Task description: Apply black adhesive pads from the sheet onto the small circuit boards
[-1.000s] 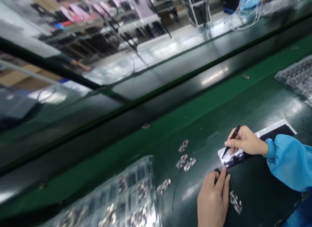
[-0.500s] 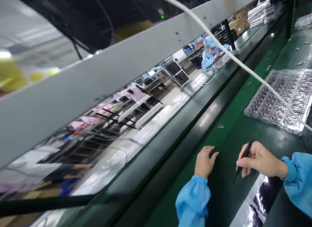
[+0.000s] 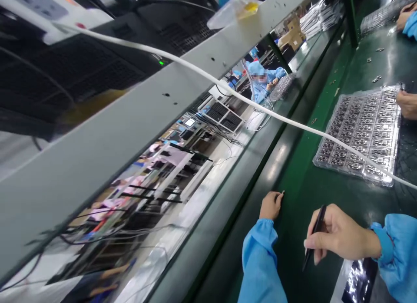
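Note:
Above the green work surface, my left hand (image 3: 271, 205) has thumb and forefinger pinched together at a tiny metal part (image 3: 283, 192), whose edge just shows at the fingertips. My right hand (image 3: 335, 233), to the right and closer, is closed round slim black tweezers (image 3: 315, 235) with the tip pointing down. Beneath the right forearm lies a silvery, dark-patterned sheet or bag (image 3: 360, 281), partly covered by the sleeve. Farther off stands a clear plastic tray (image 3: 355, 175) with many small metal parts in its compartments.
Another person's hand (image 3: 408, 104) is at the tray's right edge. Several loose parts (image 3: 377, 79) lie farther along the surface. A white cable (image 3: 228, 88) hangs across the view, before a grey metal beam (image 3: 130, 107). A co-worker in blue (image 3: 260, 81) sits beyond.
My left hand has closed its fingers on the small metal part that lay on the green strip. My right hand still holds the tweezers. Another person's hand has appeared at the tray; the view has shifted.

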Motion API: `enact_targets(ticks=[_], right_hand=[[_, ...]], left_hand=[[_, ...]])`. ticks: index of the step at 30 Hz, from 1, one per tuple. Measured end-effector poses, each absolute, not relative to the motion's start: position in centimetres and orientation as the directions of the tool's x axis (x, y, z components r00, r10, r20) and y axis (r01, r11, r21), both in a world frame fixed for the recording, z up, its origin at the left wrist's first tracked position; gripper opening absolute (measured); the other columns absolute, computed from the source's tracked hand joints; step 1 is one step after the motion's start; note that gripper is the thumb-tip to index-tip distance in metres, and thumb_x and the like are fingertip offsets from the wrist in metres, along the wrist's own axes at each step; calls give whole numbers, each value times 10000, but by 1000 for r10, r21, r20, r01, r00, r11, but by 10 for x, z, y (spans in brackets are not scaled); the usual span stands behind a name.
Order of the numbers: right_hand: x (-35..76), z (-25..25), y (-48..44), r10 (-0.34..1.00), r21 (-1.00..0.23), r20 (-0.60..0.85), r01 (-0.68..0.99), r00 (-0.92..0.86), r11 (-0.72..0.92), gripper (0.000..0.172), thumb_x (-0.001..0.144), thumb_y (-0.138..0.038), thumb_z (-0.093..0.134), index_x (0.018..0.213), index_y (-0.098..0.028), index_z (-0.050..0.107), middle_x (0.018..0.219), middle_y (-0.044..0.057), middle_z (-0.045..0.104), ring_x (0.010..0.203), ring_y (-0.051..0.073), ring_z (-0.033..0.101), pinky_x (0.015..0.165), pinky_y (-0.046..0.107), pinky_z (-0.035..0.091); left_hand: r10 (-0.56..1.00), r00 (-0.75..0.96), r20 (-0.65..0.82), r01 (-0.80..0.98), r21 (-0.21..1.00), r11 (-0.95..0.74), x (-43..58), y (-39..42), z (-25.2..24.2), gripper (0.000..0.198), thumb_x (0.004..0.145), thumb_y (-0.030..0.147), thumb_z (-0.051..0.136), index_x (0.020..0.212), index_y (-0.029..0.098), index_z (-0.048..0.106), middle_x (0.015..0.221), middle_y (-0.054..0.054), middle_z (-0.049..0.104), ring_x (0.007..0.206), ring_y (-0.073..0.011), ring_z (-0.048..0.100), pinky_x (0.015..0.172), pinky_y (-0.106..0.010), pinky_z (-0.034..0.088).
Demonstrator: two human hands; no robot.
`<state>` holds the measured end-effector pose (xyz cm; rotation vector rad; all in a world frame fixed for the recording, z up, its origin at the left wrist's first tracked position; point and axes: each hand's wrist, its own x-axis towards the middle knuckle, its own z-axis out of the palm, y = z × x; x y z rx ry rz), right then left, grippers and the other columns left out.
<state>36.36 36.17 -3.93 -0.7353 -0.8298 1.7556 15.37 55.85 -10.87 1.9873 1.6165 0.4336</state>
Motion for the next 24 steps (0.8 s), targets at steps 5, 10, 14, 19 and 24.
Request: enact_targets(ticks=[5, 10, 14, 19, 24], right_hand=[[364, -43, 362, 962, -824, -70, -529, -263, -204, 328, 587, -362, 770, 646, -118, 559, 469, -4, 584, 469, 146, 621, 413, 199, 444], [366, -50, 363, 974, -855, -67, -490, -215, -167, 339, 611, -389, 758, 652, -115, 563, 464, 17, 606, 448, 144, 616, 440, 221, 486], [363, -57, 359, 971, -874, -75, -454, -225, -173, 358, 623, -410, 751, 680, -103, 576, 523, 40, 639, 460, 148, 624, 437, 230, 501], [342, -73, 349, 943, -898, -158, -355, -292, -261, 396, 598, -434, 757, 673, -104, 552, 512, 24, 619, 461, 151, 627, 419, 226, 499], [325, -98, 345, 910, -914, -233, -243, -343, -326, 406, 573, -433, 768, 656, -107, 541, 487, 6, 595, 452, 143, 619, 397, 206, 481]], left_hand=[[996, 16, -92, 631, 774, 61, 150, 515, -84, 382, 740, 499, 539, 763, 123, 607, 622, -38, 613, 505, -116, 538, 477, -241, 410], [978, -57, -203, 378, 902, 209, 133, 426, -35, 391, 682, 441, 645, 919, 131, 619, 870, -63, 656, 582, -71, 555, 520, -202, 479], [909, -59, -412, 72, 907, 415, 134, 348, -24, 317, 648, 304, 733, 896, 126, 649, 853, -50, 669, 577, -66, 575, 502, -170, 504], [795, -11, -606, -198, 781, 592, 150, 295, -63, 252, 656, 247, 746, 839, 99, 656, 858, -84, 694, 648, -122, 648, 554, -198, 549], [768, 9, -640, -267, 739, 619, 157, 282, -98, 257, 651, 149, 742, 882, 76, 658, 889, -111, 702, 683, -131, 664, 622, -197, 557]])
